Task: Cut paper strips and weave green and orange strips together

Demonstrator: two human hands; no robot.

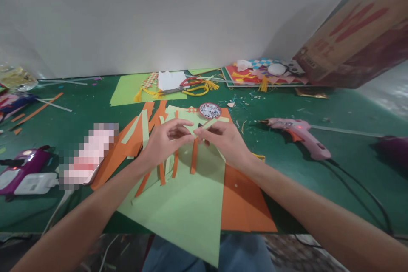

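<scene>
Both my hands meet over the middle of the green table (334, 110). My left hand (165, 140) pinches a woven piece of light green and orange paper strips (193, 159), whose orange ends hang down below my fingers. Facing it, my right hand (225, 140) grips the same piece from the right side, fingers closed on a green strip. Under them lie a large light green paper sheet (188, 208) and an orange sheet (244, 204). Loose orange and green strips (140, 129) spread out to the left.
A pink glue gun (299, 134) with a cord lies to the right. Scissors (188, 87) rest on green paper at the back, near a round tin of beads (210, 111). A cardboard box (357, 38) stands back right. A purple device (22, 170) sits at left.
</scene>
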